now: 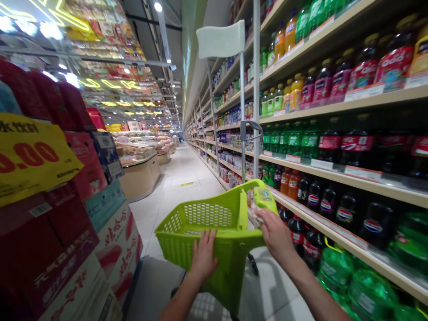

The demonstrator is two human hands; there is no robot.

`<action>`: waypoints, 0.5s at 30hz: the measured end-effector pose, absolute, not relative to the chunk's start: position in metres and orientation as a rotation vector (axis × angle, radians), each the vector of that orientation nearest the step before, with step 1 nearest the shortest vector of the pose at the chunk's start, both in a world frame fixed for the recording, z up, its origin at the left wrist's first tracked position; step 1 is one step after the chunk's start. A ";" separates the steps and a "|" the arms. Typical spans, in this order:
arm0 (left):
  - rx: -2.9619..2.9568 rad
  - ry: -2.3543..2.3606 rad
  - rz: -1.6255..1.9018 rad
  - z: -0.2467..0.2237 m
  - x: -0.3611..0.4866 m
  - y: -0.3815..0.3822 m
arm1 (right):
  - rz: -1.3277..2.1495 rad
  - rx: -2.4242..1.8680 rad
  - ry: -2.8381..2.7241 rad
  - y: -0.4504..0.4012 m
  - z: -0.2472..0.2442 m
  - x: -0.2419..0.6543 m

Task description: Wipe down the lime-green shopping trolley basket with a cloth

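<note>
A green plastic shopping cart (pixel 200 214) with a perforated basket stands in the aisle in front of me. My left hand (pixel 204 255) rests on the near rim and side of its basket, fingers stretched out and holding nothing. At the handle end, my right hand (pixel 276 234) is closed on a crumpled whitish cloth (pixel 257 215), pressed against the cart beside the handle block (pixel 265 198), which carries a label. The fingers partly cover the cloth, so its exact kind is hard to make out.
Shelves of bottled drinks (pixel 334 138) line the right side close to my arm. Stacked drink cartons (pixel 113 249) with a yellow price sign (pixel 36 154) rise on the left. A tall ladder-like frame (pixel 242 89) stands beyond the cart. Display counters (pixel 138 178) flank the white tiled aisle (pixel 177 165).
</note>
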State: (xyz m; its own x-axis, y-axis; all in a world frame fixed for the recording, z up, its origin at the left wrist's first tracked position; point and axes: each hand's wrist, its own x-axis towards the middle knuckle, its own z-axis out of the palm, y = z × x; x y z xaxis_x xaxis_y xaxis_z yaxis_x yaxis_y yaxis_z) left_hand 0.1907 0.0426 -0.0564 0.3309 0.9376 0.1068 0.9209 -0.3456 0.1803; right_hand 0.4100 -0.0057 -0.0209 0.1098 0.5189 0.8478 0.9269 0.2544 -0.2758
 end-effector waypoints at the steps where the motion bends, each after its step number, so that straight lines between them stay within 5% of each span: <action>1: 2.509 1.728 0.314 -0.060 0.192 0.042 | -0.543 -1.392 -1.582 -0.002 -0.025 0.397; 6: 2.576 1.736 0.323 -0.068 0.200 0.034 | -0.656 -1.202 -1.833 0.012 -0.050 0.348; 15: 2.551 1.771 0.301 -0.076 0.208 0.033 | -0.718 -1.365 -1.559 0.010 -0.051 0.403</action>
